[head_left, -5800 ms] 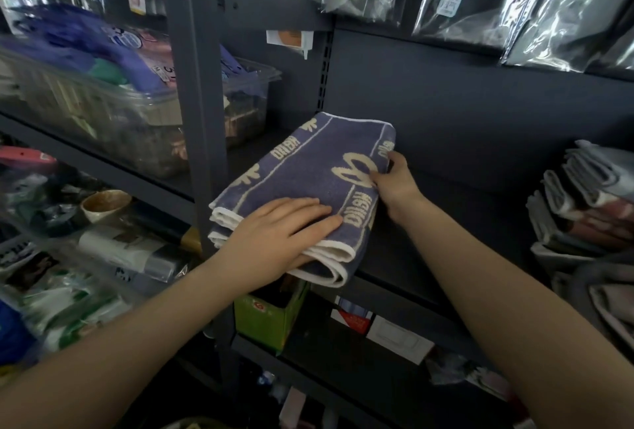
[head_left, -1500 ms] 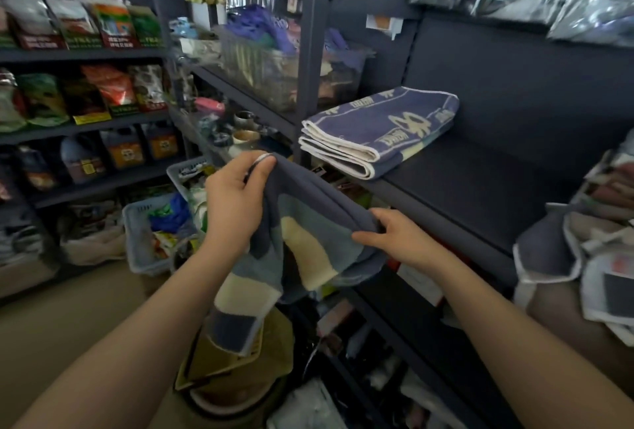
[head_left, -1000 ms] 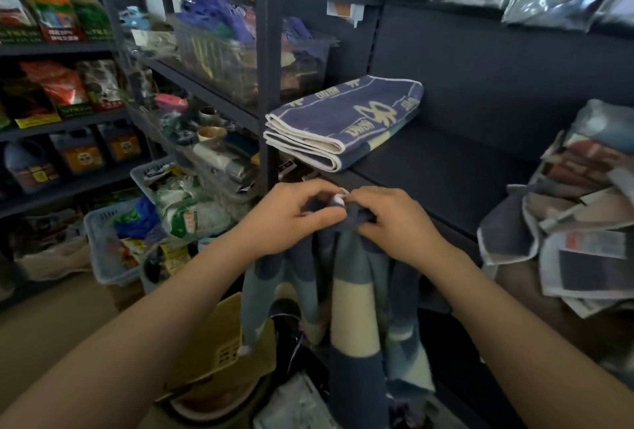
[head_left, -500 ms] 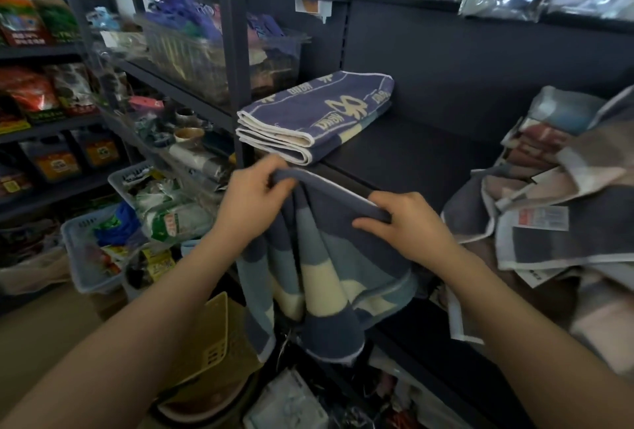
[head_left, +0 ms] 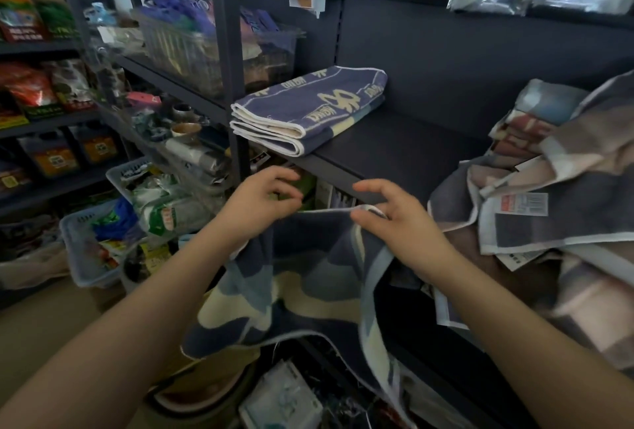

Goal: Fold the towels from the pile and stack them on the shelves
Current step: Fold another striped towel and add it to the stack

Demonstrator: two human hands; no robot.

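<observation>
Striped towel (head_left: 308, 277): hangs below shelf (head_left: 394, 154), top hem pinched by right hand (head_left: 394, 219); left hand (head_left: 260, 202) curled at its corner. Folded towel (head_left: 308, 109): shelf's left end, lettering illegible. Pile (head_left: 549, 195): right, tagged.

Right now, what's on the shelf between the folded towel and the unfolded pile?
Head view: nothing. Between the folded towel and the pile there is only bare dark shelf.
</observation>
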